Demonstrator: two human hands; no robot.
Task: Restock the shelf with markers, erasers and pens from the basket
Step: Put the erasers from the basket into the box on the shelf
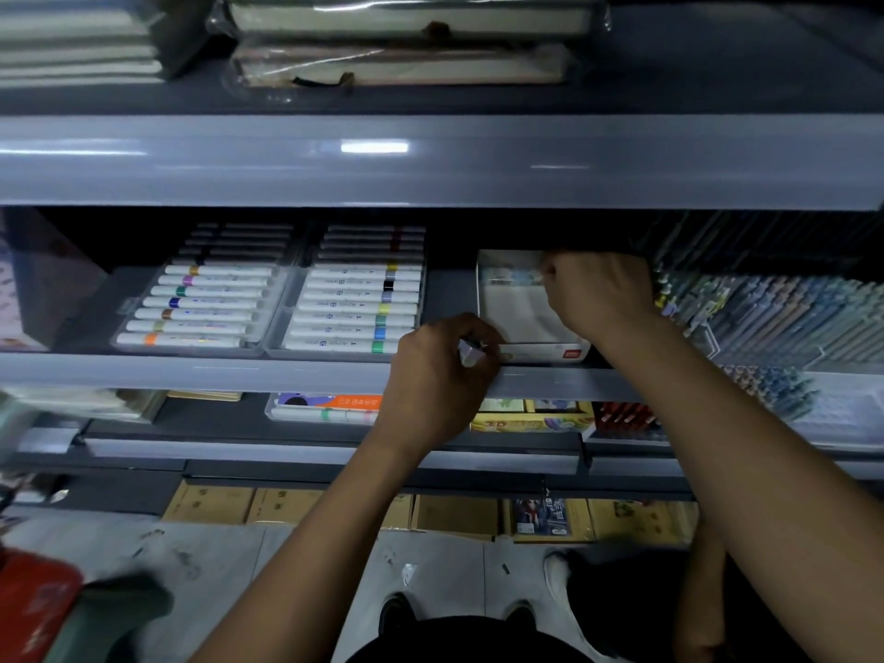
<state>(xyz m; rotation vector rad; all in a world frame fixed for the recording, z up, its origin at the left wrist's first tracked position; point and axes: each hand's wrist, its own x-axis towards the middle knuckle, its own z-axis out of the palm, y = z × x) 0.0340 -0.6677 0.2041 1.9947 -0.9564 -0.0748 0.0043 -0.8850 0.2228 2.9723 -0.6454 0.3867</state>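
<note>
A white open display box [521,313] with a red logo on its front stands on the middle shelf [239,370], right of two clear trays of markers [205,303] [359,303]. My right hand [598,294] reaches into the back of the box and pinches a small pale wrapped piece near its rear wall. At the shelf's front edge, just left of the box, my left hand [440,375] holds small pale eraser-like pieces [471,352] in its curled fingers. Packs of pens [775,313] fill the shelf to the right.
Wrapped notebooks [402,40] lie on the upper shelf. Lower shelves carry a marker case [330,406], colourful boxes [531,418] and brown cartons [454,514]. A red basket [33,610] sits blurred at bottom left on the floor. My shoes [555,576] show below.
</note>
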